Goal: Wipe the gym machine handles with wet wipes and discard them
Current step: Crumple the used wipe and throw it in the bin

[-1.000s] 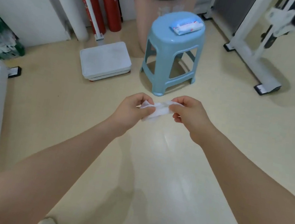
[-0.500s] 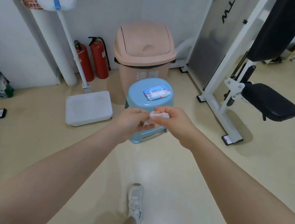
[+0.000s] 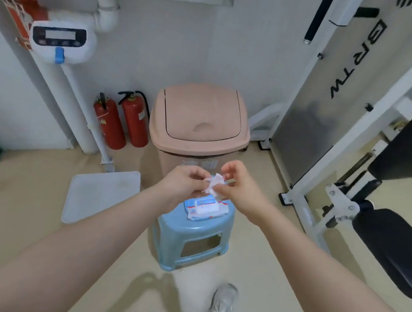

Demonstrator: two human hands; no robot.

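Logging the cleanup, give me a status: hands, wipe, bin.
Left hand and right hand both pinching crumpled wet wipe. Above wipes pack on blue stool. Pink bin ahead, lid closed.

White wipe; blue-and-white wipes pack with red trim; pale blue stool; pink bin; red extinguishers; beige floor.

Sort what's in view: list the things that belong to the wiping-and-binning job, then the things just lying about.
Part of the job:
- crumpled wet wipe, pinched by the left hand and right hand
- wipe pack on the blue stool
- pink bin, lid closed
- gym machine

Just lying about:
- two fire extinguishers
- standing scale
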